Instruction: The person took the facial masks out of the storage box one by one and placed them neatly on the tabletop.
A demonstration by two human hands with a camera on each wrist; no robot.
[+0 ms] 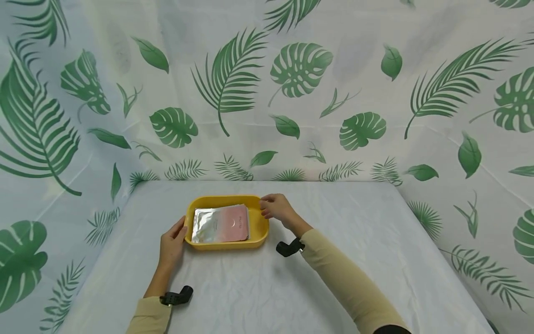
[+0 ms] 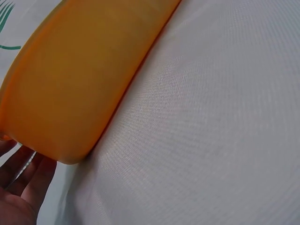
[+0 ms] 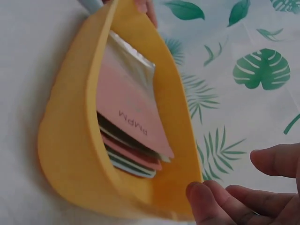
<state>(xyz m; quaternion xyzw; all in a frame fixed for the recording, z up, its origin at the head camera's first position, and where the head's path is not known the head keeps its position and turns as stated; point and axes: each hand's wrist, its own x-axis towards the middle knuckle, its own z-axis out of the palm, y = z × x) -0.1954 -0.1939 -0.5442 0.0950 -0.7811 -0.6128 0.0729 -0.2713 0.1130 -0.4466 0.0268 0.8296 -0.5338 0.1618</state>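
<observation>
A yellow tray (image 1: 225, 246) with rounded corners sits on the white-covered table. Inside it lies a stack of flat sachets, the top one a pink and silver sachet (image 1: 221, 224) printed with "PMPM"; the stack's layered edges (image 3: 133, 164) show in the right wrist view. My left hand (image 1: 172, 243) grips the tray's left end, fingers against the outer wall and thumb at the rim. At the far right corner, my right hand (image 1: 278, 207) touches the rim with its fingertips. Its thumb (image 3: 274, 159) stands apart from the tray in the right wrist view.
A white cloth (image 1: 333, 273) covers the table. Behind and along both sides hangs a white curtain (image 1: 250, 139) printed with green leaves. Each wrist wears a black camera on a strap, the left camera (image 1: 177, 296) and the right camera (image 1: 289, 248).
</observation>
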